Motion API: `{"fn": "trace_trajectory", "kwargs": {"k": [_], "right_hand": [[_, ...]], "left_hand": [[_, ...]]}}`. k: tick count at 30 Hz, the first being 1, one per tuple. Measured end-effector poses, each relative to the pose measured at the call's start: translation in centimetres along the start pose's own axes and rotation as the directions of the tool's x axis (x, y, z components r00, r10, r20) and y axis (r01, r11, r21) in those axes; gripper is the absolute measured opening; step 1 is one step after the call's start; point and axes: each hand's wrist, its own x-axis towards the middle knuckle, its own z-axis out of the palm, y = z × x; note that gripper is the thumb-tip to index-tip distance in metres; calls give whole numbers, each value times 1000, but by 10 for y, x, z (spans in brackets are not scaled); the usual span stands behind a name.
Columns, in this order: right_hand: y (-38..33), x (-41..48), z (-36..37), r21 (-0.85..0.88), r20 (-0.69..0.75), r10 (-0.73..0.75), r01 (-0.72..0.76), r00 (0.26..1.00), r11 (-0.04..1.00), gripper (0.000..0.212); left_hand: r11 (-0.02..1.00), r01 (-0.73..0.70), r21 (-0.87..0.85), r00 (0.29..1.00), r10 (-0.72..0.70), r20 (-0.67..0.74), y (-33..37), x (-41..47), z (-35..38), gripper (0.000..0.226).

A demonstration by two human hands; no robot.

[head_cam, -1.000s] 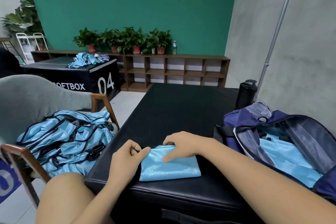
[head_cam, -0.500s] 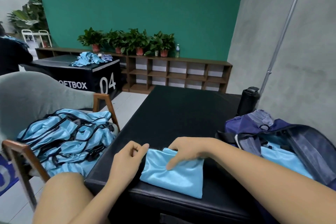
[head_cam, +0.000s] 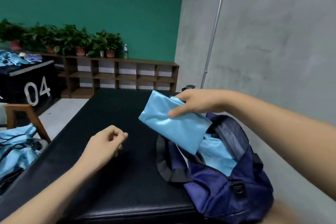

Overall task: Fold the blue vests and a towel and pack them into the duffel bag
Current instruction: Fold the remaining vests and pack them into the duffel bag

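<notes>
Black padded table (head_cam: 112,165) is seen across centre frame. Low wooden shelf unit (head_cam: 120,75) is set along the green back wall, w/ potted plants (head_cam: 76,40) lined up on top. Navy duffel bag (head_cam: 227,192) is placed on table's near right corner, unzipped, mouth gaping up; folded light-blue fabric (head_cam: 216,154) is seen packed inside. Black box (head_cam: 27,85) marked "04" is seen far left, w/ blue cloth (head_cam: 12,60) heaped on it. Pile of unfolded blue vests (head_cam: 12,151) is seen at left edge, next to a wooden chair frame (head_cam: 23,114), off the table. Folded blue vest (head_cam: 174,127) is held in the air over the bag's mouth, tilted, lower corner just over the opening, not yet inside. It is grasped by R hand (head_cam: 198,103): thumb pressed on near face, fingers wrapped behind top edge. L hand (head_cam: 105,143) is held low over table, left of bag and apart from it; fingers loosely curled, nothing grasped. Contact w/ table surface can't be told. Small clear bottle (head_cam: 125,51) is stood on shelf top, right of plants.
</notes>
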Motion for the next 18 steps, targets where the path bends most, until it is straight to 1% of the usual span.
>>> {"fn": "trace_trajectory", "kwargs": {"k": [5,8,11,13,15,17,18], "right_hand": [[44,-29,-42,-47,-69,139,-142,988,989,25],[70,-31,-54,-175,-120,212,-231,970,957,23],[90,-33,-57,-261,-152,249,-282,957,923,23],[100,-33,-52,-281,-112,274,-295,955,913,19],[110,-30,-43,-315,-63,285,-291,956,903,17],[117,-26,-35,-338,2,299,-281,954,898,19],[119,-25,-33,-341,36,314,-284,949,896,20]], "left_hand": [[984,-178,30,978,173,115,66,19,54,19],[961,-271,54,954,261,148,94,29,85,11],[922,-385,40,907,370,204,111,27,112,12],[882,-470,43,862,447,238,117,21,126,14],[844,-535,45,827,512,230,119,17,134,16],[811,-583,49,798,561,219,120,15,138,17],[799,-600,41,783,576,237,121,14,139,17]]}}
